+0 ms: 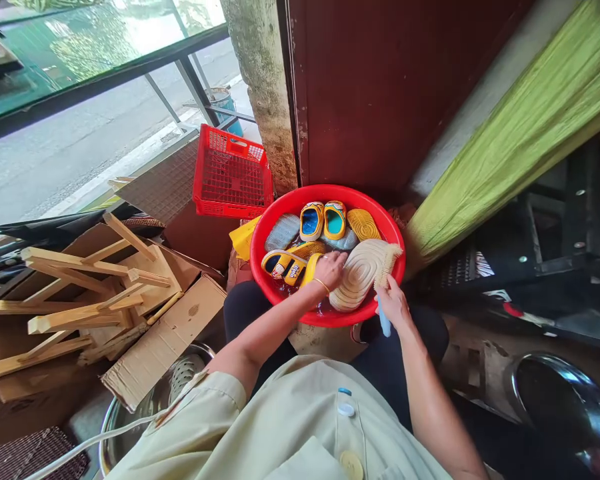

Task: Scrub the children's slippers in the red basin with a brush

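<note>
A red basin [330, 191] stands between my knees with several slippers and some water in it. My left hand [331, 269] is closed at the left edge of a slipper with a ridged cream sole [363, 270], sole turned up. My right hand [394, 303] grips a scrub brush by its light-blue handle [384, 323]. The pale bristles [387, 260] lie against the sole's right side. Just left of my left hand is a yellow slipper part [310, 269]. Beyond lie a yellow-strapped sandal [285, 267], a pair of yellow clogs [323, 221] and a yellow sole [364, 225].
Behind the basin sits a red plastic crate [234, 175]. Wooden stools [100, 280] and flattened cardboard [170, 340] crowd the left. A green cloth [510, 133] hangs at right, above a dark rack. A metal basin [570, 400] is at lower right.
</note>
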### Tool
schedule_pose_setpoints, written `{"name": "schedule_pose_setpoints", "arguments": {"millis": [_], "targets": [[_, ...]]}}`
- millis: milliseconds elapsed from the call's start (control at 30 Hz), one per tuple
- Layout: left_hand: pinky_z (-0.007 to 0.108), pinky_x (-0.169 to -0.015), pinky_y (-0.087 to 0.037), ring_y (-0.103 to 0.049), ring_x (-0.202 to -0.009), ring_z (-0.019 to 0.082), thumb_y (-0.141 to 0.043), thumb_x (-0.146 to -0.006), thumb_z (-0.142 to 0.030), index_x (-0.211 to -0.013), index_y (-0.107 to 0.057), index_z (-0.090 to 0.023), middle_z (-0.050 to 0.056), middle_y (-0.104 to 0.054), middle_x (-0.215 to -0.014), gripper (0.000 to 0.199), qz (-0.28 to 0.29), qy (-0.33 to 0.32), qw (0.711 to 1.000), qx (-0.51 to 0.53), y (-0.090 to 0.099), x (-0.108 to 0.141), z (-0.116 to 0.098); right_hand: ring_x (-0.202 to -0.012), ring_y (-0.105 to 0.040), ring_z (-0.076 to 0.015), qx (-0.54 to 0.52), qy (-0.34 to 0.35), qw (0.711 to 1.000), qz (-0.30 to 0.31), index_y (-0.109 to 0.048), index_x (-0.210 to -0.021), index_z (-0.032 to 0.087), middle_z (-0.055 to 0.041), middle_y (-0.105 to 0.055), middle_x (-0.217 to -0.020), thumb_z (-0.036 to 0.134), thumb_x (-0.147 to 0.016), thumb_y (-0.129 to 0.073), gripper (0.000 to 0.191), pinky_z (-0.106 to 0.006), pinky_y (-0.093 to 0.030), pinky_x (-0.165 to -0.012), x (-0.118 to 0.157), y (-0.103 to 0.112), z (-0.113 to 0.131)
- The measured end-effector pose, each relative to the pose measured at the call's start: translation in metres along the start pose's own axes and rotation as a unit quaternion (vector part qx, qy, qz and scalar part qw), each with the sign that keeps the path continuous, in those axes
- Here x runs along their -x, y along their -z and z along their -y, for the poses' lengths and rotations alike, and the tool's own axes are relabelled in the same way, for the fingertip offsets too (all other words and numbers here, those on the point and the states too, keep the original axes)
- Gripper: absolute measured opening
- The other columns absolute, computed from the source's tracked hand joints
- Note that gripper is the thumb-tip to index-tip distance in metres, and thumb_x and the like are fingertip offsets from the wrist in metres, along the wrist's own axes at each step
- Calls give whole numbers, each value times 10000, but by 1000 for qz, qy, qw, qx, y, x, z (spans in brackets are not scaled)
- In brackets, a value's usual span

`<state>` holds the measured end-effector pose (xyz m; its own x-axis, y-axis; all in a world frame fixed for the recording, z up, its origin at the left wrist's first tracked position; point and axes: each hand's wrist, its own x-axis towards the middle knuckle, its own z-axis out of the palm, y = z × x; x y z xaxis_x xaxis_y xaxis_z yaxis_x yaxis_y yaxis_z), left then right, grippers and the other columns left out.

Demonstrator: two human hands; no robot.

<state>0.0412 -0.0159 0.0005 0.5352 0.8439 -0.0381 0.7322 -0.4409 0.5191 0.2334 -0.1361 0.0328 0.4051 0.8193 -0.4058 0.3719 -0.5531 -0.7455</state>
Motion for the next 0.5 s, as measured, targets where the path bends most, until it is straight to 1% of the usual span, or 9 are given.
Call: {"name": "schedule_pose_setpoints", "arguments": {"millis": [33,67,100,133,200,267,333,400,500], "targets": [[481,-1121,-410,-477,-1391,366,-596,-940,-394,-1495,-421,-144,239,-468,-1519,634,27,7,999,25,-11,1,-17,-443,-606,-161,-14,7,1000,4,-280,-1630,119,-33,-718,-775,486,-927,-526,830,-270,-516,-444,-2,-1,-2],[513,-1119,-409,-427,-1432,414,-664,-884,-514,-1517,-374,-111,286,-379,-1575,805,46,27,998,36,-22,2,-32,-433,-597,-158,-29,13,999,11,-274,-1631,115,-14,-702,-739,491,-908,-551,860,-266,-509,-432,-4,0,-4],[581,-1111,-397,-361,-1463,475,-706,-822,-597,-1530,-341,-94,322,-284,-1617,942,55,57,996,29,-33,3,-44,-420,-584,-154,-44,17,999,17,-279,-1628,116,5,-684,-708,497,-891,-568,879,-262,-500,-419,-5,0,-6],[639,-1118,-361,-283,-1496,509,-730,-786,-621,-1551,-299,-97,331,-202,-1649,1022,53,91,994,19,-42,3,-53,-409,-571,-148,-60,18,998,23,-293,-1623,121,21,-669,-684,505,-876,-582,888,-256,-489,-407,-6,1,-8],[673,-1115,-341,-245,-1510,530,-782,-729,-597,-1585,-232,-131,326,-128,-1674,1119,49,133,990,27,-54,1,-60,-391,-547,-135,-91,20,995,31,-339,-1606,128,40,-645,-657,530,-851,-604,895,-241,-465,-386,-7,3,-10],[621,-1100,-388,-336,-1477,513,-824,-689,-541,-1587,-250,-180,306,-200,-1663,1126,41,148,986,70,-57,-4,-55,-382,-534,-126,-115,23,992,37,-381,-1588,131,44,-637,-650,562,-827,-627,909,-230,-443,-370,-7,3,-12],[528,-1049,-457,-486,-1382,460,-844,-674,-480,-1553,-331,-219,266,-385,-1590,1051,23,151,979,138,-55,-10,-42,-385,-533,-124,-133,30,990,36,-414,-1572,135,36,-645,-661,600,-805,-646,927,-229,-435,-367,-5,2,-14],[460,-992,-495,-584,-1270,395,-838,-686,-413,-1517,-389,-236,205,-549,-1469,961,-4,152,965,212,-48,-16,-27,-396,-539,-125,-156,42,987,18,-429,-1562,142,20,-665,-689,638,-791,-652,944,-234,-443,-374,-3,0,-18],[389,-940,-527,-646,-1160,308,-774,-731,-301,-1486,-435,-226,125,-656,-1349,831,-16,156,931,329,-32,-17,-8,-410,-539,-125,-183,62,981,-28,-418,-1563,150,-1,-691,-732,670,-799,-636,950,-243,-464,-392,1,-4,-22]]}}
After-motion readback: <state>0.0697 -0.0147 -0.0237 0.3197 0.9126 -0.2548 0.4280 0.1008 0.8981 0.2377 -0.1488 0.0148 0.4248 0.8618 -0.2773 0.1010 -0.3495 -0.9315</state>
